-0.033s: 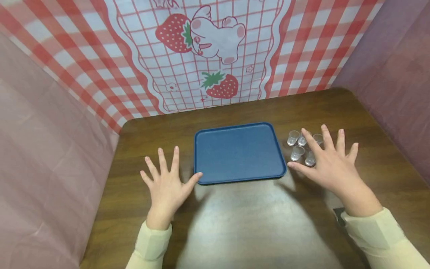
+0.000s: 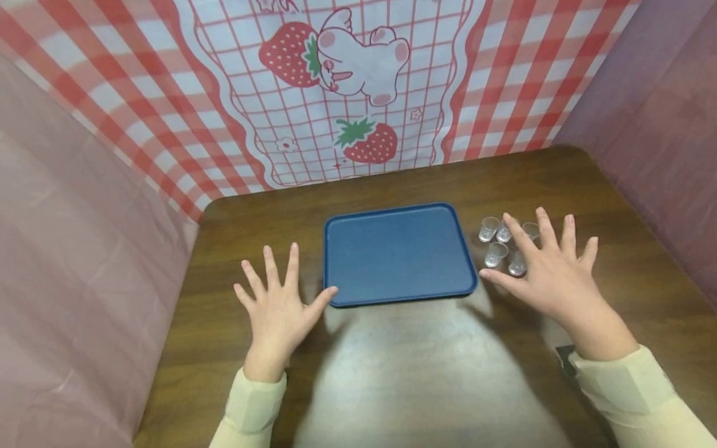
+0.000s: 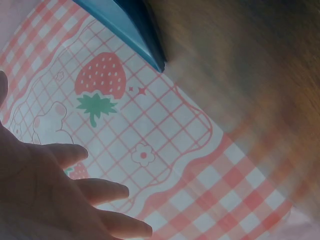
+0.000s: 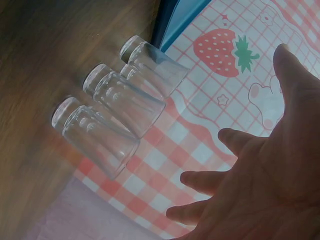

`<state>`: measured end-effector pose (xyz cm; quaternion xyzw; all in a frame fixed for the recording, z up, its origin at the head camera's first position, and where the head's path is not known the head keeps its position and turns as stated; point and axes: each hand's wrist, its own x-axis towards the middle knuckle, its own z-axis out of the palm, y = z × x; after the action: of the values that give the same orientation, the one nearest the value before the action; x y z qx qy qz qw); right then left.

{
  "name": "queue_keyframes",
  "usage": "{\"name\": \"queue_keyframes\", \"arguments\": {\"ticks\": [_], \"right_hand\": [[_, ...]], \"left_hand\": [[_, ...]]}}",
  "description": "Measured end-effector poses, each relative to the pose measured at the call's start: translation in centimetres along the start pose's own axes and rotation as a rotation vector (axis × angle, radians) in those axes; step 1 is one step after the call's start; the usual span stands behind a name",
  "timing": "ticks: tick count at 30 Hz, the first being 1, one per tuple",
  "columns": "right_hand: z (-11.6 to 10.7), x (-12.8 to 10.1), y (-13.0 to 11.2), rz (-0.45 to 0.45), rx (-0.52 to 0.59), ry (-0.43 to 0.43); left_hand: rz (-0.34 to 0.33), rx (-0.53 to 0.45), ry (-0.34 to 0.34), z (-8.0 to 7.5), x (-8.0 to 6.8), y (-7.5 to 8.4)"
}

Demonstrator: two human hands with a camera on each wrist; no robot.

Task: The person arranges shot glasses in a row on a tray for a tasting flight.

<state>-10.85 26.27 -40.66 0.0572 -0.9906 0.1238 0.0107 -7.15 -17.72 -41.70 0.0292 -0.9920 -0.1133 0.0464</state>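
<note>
A blue tray [image 2: 398, 255] lies flat in the middle of the brown table [image 2: 426, 373]; its corner [image 3: 145, 45] shows in the left wrist view. My left hand [image 2: 277, 305] rests spread and open on the table left of the tray, its thumb touching the tray's near left corner. Several small clear glasses [image 2: 495, 254] stand just right of the tray. My right hand [image 2: 546, 274] hovers spread and open over them, hiding some. In the right wrist view three glasses [image 4: 127, 102] stand in a row in front of my open right hand [image 4: 260, 175].
A red-and-white checked cloth [image 2: 336, 87] with strawberries and a bunny hangs behind the table. Pink sheets [image 2: 73, 261] wall in the left and right sides. A small dark object [image 2: 566, 358] lies by my right sleeve.
</note>
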Motion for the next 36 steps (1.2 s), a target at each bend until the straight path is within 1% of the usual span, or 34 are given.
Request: {"name": "queue_keyframes", "arguments": {"ticks": [10,16,20,27,29,36], "right_hand": [[-0.1,-0.2,0.2,0.008,0.011,0.012],[0.0,-0.1,0.4,0.012,0.027,0.007],[0.0,0.0,0.5,0.010,0.041,0.013],[-0.1,0.0,0.9,0.005,0.076,0.026],[0.0,0.0,1.1,0.009,0.087,0.030],[0.1,-0.3,2.1,0.025,0.137,0.040]], "left_hand": [[-0.007,-0.030,-0.047,0.1,0.1,0.3],[0.004,-0.046,-0.049,0.3,0.3,0.4],[0.012,-0.079,-0.060,0.5,0.3,0.3],[0.039,-0.135,-0.065,0.5,0.3,0.3],[0.045,-0.151,-0.070,0.6,0.5,0.4],[0.105,-0.219,-0.098,1.1,1.6,0.7]]}}
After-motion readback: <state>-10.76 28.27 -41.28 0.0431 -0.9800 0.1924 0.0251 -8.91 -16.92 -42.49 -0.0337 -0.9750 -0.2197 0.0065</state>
